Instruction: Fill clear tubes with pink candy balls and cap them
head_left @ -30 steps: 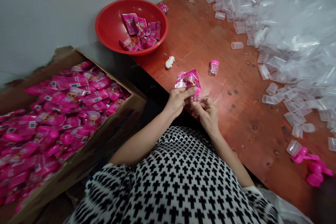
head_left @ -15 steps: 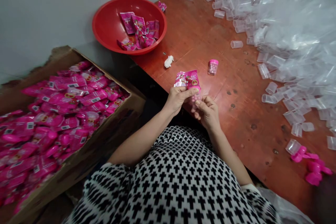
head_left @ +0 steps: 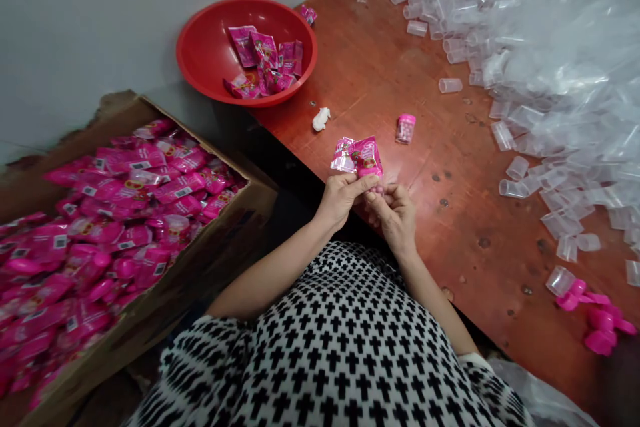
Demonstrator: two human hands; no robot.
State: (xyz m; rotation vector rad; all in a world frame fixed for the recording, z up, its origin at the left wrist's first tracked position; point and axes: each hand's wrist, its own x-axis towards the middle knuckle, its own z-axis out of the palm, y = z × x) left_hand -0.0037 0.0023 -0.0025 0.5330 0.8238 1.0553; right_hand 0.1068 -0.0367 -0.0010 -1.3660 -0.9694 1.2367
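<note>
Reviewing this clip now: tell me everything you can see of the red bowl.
The red bowl is wide, round and shallow-looking, smooth and slightly glossy like plastic. It sits open side up at the table's far left corner, its left side reaching past the edge; its base is hidden. Several pink packets lie inside, mostly toward the right. Neither the left hand nor the right hand touches it.

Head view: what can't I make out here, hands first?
In the head view:
Most of the bead jar: covered by the left hand and right hand.
Small print on the held packet: too small to read.
Lower layers in the carton: hidden by the top packets; the left edge cuts it off.
Cup pile: blurred, cut off by the right edge.
</note>
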